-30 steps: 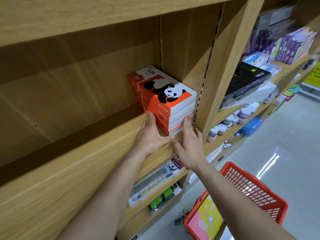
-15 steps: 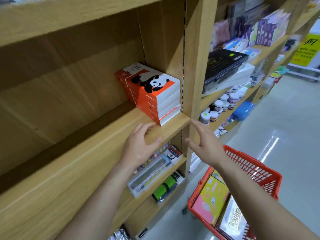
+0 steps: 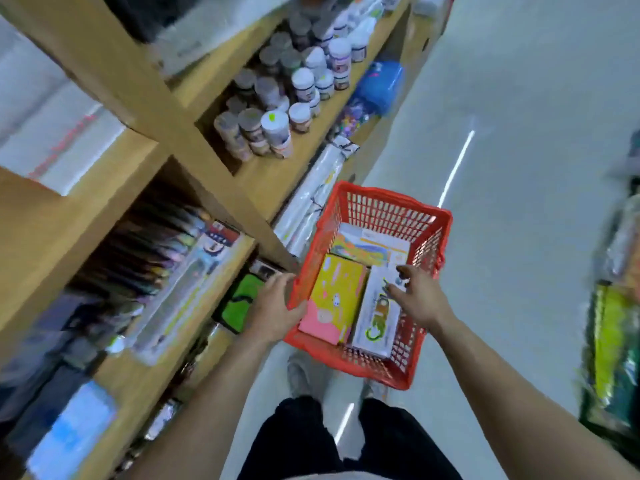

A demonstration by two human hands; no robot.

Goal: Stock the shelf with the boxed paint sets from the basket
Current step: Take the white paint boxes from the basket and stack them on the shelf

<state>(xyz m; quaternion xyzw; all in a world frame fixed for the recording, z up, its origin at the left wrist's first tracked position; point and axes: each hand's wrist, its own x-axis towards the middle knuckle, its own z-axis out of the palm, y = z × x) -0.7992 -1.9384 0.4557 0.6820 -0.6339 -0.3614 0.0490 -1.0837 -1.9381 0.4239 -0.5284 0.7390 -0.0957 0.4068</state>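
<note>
I am looking down into the red basket (image 3: 429,233) on the pale floor (image 3: 519,133), just beside the wooden shelving (image 3: 221,181). Three boxed paint sets lie in it. The yellow-and-pink box (image 3: 332,299) lies flat with its long axis running from the near wall of the basket toward the far wall, its pink end nearest me. The white box (image 3: 375,317) lies right beside it on the right, touching it along the long edge and pointing the same way. The third box (image 3: 370,245), with a colourful painted face, lies crosswise behind them at the far end, its long axis running left to right.

My left hand (image 3: 273,310) is open with the fingers spread, at the basket's left wall, the thumb over the rim near the pink corner; it grips nothing. My right hand (image 3: 420,296) is open too, fingers loosely curled over the far end of the white box, and whether the fingertips touch it I cannot tell.

Half a second ago both my hands were up by the edge of the shelf board below the stack of orange panda boxes, empty. Now my view has dropped, that stack is out of sight, and both hands have come down to the basket. The shelf contents on the left are blurred; jars (image 3: 273,123) stand on the next shelf.
</note>
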